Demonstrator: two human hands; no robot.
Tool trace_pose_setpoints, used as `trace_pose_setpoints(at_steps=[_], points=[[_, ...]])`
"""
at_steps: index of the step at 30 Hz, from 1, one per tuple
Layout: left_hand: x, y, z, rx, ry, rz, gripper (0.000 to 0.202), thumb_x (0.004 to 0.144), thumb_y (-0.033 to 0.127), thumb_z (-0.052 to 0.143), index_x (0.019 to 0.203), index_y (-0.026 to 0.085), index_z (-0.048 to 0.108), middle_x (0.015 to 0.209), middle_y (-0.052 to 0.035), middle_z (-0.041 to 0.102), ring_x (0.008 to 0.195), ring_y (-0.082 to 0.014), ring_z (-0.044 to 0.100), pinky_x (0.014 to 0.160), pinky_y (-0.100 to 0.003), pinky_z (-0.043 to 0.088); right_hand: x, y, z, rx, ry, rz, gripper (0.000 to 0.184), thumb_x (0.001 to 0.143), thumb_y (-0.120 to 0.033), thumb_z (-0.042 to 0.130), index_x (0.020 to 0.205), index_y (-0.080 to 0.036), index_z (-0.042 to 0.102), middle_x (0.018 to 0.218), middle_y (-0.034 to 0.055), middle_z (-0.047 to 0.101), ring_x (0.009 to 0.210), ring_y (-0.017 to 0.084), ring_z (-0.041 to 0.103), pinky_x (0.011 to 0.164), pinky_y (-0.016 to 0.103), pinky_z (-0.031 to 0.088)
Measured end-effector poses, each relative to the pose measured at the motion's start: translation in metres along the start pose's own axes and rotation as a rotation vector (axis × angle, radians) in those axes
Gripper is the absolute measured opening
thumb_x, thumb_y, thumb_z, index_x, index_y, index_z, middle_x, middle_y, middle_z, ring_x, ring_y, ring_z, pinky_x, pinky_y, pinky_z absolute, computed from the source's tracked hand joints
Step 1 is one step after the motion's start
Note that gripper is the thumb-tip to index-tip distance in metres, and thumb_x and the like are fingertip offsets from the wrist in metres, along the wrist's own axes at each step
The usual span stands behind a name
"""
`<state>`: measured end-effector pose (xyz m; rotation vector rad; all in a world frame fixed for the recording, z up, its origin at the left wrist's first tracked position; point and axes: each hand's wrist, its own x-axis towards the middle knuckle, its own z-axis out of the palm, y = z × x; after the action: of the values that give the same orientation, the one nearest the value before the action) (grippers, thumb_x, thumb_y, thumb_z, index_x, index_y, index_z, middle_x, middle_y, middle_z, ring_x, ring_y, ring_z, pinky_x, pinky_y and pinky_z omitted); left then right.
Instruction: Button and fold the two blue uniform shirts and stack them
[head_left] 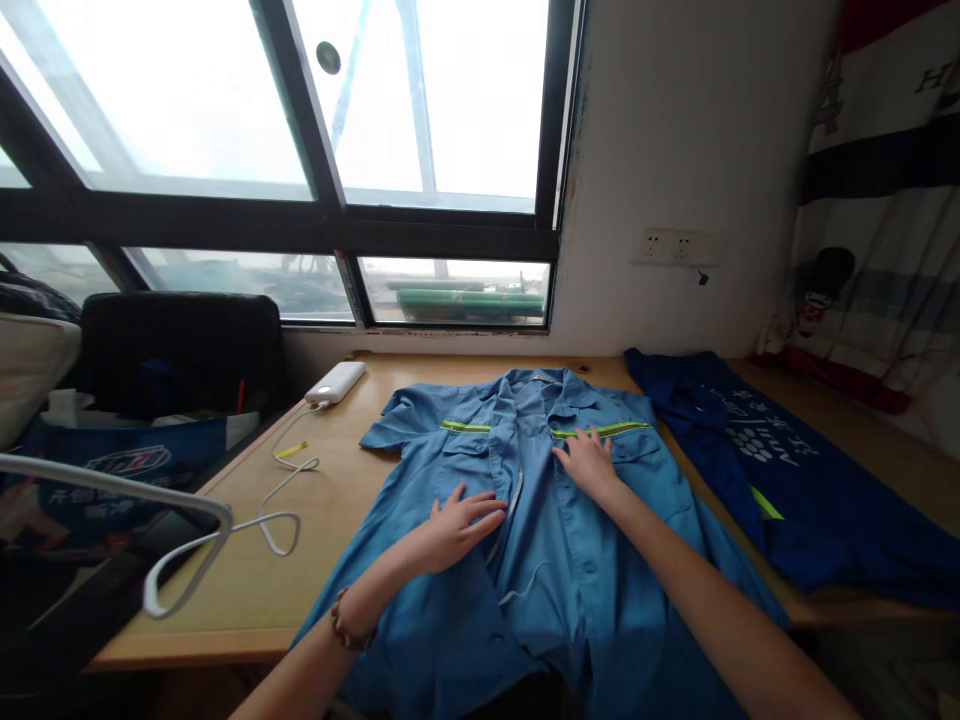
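A light blue short-sleeved work shirt point(570, 560) with yellow-green reflective strips lies front up on the wooden table point(337, 520), its hem hanging over the near edge. My left hand point(457, 525) lies flat on the shirt's left front panel, fingers spread, next to the open placket. My right hand point(589, 462) rests flat on the right chest just below the reflective strip, fingers stretched out. Neither hand holds anything.
A dark blue garment point(757, 470) with white print lies on the table to the right. A white power bank point(336, 382) with a white cable point(289, 490) sits at the left. A white hanger point(157, 560) pokes in from the left. A black chair point(180, 350) and a window stand behind.
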<state>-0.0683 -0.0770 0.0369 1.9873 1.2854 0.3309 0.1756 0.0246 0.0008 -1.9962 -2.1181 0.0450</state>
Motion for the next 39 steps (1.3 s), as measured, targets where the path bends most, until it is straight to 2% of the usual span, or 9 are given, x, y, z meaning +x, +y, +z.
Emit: trace_pose_setpoints(at_steps=[3, 6, 9, 12, 16, 24, 32, 35, 39], points=[[0.011, 0.016, -0.002, -0.128, -0.042, 0.170, 0.041, 0.085, 0.046, 0.033, 0.114, 0.027, 0.055, 0.117, -0.0036, 0.055, 0.112, -0.0234, 0.045, 0.096, -0.038, 0.032, 0.016, -0.022, 0.011, 0.093, 0.057, -0.046, 0.034, 0.084, -0.037, 0.041, 0.099, -0.012, 0.058, 0.101, 0.0137, 0.057, 0.098, 0.023, 0.048, 0.084, 0.033, 0.035], [0.047, 0.019, -0.002, -0.251, 0.071, 0.258, 0.037, 0.083, 0.041, 0.041, 0.103, 0.018, 0.060, 0.093, -0.0053, 0.065, 0.084, -0.0171, 0.058, 0.078, -0.027, 0.044, 0.023, -0.028, 0.024, 0.139, 0.136, -0.015, 0.037, 0.078, -0.034, 0.048, 0.107, -0.013, 0.054, 0.104, 0.0122, 0.055, 0.099, 0.023, 0.045, 0.084, 0.030, 0.034], [0.097, 0.007, 0.003, -0.504, 0.316, 0.171, 0.030, 0.081, 0.032, 0.043, 0.098, 0.012, 0.057, 0.074, -0.0060, 0.065, 0.071, -0.0163, 0.061, 0.069, -0.027, 0.046, 0.026, -0.020, 0.031, 0.189, 0.175, -0.030, 0.036, 0.073, -0.026, 0.050, 0.107, -0.013, 0.055, 0.106, 0.0112, 0.054, 0.100, 0.022, 0.044, 0.086, 0.029, 0.032], [0.143, -0.002, 0.011, -0.708, 0.557, 0.117, 0.022, 0.078, 0.018, 0.042, 0.098, 0.012, 0.050, 0.080, -0.0073, 0.064, 0.071, -0.0151, 0.062, 0.068, -0.027, 0.047, 0.029, -0.009, 0.030, 0.258, 0.154, -0.001, 0.028, 0.071, -0.021, 0.049, 0.096, -0.014, 0.060, 0.098, 0.0099, 0.056, 0.094, 0.021, 0.047, 0.082, 0.027, 0.033], [0.177, -0.002, 0.030, -0.676, 0.525, 0.324, 0.025, 0.073, 0.007, 0.042, 0.096, 0.013, 0.048, 0.074, -0.0041, 0.063, 0.072, -0.0141, 0.062, 0.074, -0.030, 0.046, 0.036, 0.000, 0.029, 0.488, 0.123, 0.079, 0.017, 0.065, -0.019, 0.054, 0.080, -0.015, 0.063, 0.086, 0.0088, 0.059, 0.089, 0.022, 0.049, 0.077, 0.029, 0.034], [0.191, -0.022, 0.037, -0.384, 0.738, 0.126, 0.019, 0.072, 0.005, 0.044, 0.084, 0.014, 0.055, 0.080, -0.0055, 0.059, 0.072, -0.0150, 0.059, 0.068, -0.028, 0.047, 0.056, 0.018, 0.034, 1.068, 0.033, 0.191, 0.017, 0.064, -0.029, 0.056, 0.068, -0.015, 0.066, 0.063, 0.0029, 0.063, 0.073, 0.021, 0.059, 0.068, 0.030, 0.043], [0.198, -0.014, 0.029, 0.051, 0.643, 0.012, 0.020, 0.070, 0.031, 0.062, 0.086, 0.022, 0.066, 0.088, -0.0043, 0.061, 0.071, -0.0161, 0.056, 0.063, -0.025, 0.040, 0.059, 0.006, 0.032, 1.619, -0.141, 0.169, 0.019, 0.061, -0.030, 0.063, 0.073, -0.016, 0.067, 0.066, 0.0046, 0.067, 0.062, 0.019, 0.062, 0.060, 0.031, 0.050], [0.205, -0.012, 0.030, 0.036, 0.675, -0.060, 0.016, 0.067, 0.032, 0.064, 0.079, 0.023, 0.066, 0.079, -0.0026, 0.063, 0.070, -0.0170, 0.057, 0.061, -0.025, 0.039, 0.060, 0.004, 0.035, 1.670, -0.166, 0.182, 0.019, 0.059, -0.030, 0.065, 0.072, -0.016, 0.067, 0.062, 0.0038, 0.067, 0.061, 0.019, 0.062, 0.062, 0.031, 0.050], [0.209, -0.017, 0.030, -0.224, 0.669, 0.040, 0.013, 0.069, 0.030, 0.062, 0.072, 0.017, 0.062, 0.070, -0.0027, 0.064, 0.062, -0.0142, 0.058, 0.059, -0.024, 0.042, 0.061, 0.004, 0.041, 1.645, -0.159, 0.174, 0.025, 0.058, -0.033, 0.067, 0.076, -0.015, 0.068, 0.064, 0.0038, 0.067, 0.061, 0.019, 0.062, 0.063, 0.032, 0.050]])
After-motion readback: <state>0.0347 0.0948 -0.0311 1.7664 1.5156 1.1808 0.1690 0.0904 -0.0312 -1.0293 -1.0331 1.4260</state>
